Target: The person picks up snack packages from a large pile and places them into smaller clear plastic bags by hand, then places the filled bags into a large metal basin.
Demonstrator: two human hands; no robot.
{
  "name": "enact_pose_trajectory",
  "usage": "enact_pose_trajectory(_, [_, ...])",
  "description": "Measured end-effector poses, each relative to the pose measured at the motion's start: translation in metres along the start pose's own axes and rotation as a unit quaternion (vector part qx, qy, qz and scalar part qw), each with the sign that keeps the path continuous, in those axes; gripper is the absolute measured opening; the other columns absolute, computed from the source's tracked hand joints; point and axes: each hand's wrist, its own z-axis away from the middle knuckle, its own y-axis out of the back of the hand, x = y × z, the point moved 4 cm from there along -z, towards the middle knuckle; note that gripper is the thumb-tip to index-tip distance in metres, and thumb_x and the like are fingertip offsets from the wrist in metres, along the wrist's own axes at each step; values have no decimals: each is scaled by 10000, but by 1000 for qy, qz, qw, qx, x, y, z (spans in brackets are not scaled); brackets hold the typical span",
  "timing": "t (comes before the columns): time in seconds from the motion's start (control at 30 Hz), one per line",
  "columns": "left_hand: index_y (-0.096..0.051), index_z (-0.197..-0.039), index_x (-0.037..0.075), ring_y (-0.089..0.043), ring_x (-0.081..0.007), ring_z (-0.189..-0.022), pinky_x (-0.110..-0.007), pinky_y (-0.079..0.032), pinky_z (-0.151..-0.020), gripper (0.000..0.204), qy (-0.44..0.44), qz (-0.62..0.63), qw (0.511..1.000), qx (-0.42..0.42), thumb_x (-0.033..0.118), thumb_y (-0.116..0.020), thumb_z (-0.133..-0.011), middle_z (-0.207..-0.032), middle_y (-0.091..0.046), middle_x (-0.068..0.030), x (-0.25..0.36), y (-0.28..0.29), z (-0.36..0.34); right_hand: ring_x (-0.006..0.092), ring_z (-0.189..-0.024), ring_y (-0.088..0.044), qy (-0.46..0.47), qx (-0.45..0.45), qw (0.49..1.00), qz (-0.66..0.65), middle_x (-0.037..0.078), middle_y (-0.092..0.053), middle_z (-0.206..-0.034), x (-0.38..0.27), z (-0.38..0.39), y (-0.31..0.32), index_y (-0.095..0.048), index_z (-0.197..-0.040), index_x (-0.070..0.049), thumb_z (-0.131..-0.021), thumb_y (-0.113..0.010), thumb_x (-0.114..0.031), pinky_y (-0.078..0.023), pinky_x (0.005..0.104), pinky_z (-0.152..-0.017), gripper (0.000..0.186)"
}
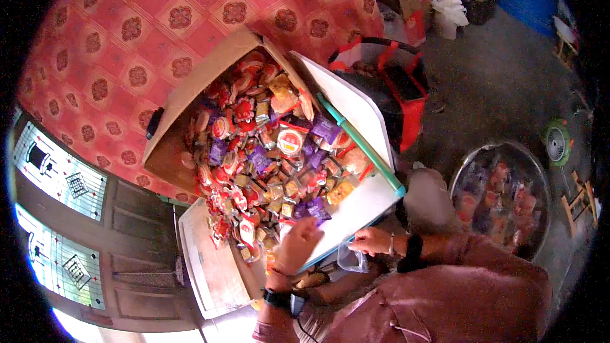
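Note:
A large heap of small wrapped snacks (274, 174) in red, purple, yellow and white wrappers spills from a tipped cardboard box (166, 152) onto a white board (352, 202). At the near edge of the heap is my left hand (298, 242), fingers curled together beside a purple packet (318, 209); whatever may be in them is hidden. My right hand (373, 241), to its right, pinches the rim of a clear plastic bag (351, 260) that hangs below the board's near edge. What the bag contains cannot be made out.
A green tube (362, 143) lies along the board's right side. Beyond stands a black and red bag (403, 89). On the floor at right are a round metal basin (543, 184) holding filled clear bags, and a small fan (557, 142). Red patterned sheeting (136, 76) spreads behind the box.

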Motion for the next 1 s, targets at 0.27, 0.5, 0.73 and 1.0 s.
enact_pose_trajectory(0.27, [-572,-1097,-1,-603,-261,-884,-357,-483,-770,351,-116,-74,974,180,193,-631,-811,-987,-626,-153,46,94,-126,68,-407,-452,-18,2,998,53,-9,-536,-555,1,5,-4,-600,-741,-57,-820,-648,-335,-353,232,-385,293])
enact_pose_trajectory(0.5, [-426,-1310,100,-364,-416,-1225,-454,-327,-1009,529,-167,-258,917,254,251,-562,-822,-1339,-362,-265,63,91,-219,84,-441,-508,2,8,997,82,0,-570,-568,4,1,-5,-613,-754,-62,-796,-649,-405,-402,251,-409,347])
enact_pose_trajectory(0.73, [-420,-1332,209,-207,-407,-1326,-509,-248,-1048,522,-165,-396,865,259,333,-538,-839,-1472,-154,-190,75,57,-292,67,-469,-476,38,36,993,110,-22,-551,-595,5,-3,9,-612,-807,-65,-812,-644,-396,-379,231,-427,332])
enact_pose_trajectory(1.0, [-467,-1284,178,-301,-390,-1283,-474,-302,-1030,484,-176,-478,813,282,343,-512,-831,-1437,-236,-207,-4,55,-381,194,-559,-620,56,20,989,136,99,-645,-659,0,-4,10,-640,-771,-40,-778,-644,-439,-491,325,-546,399])
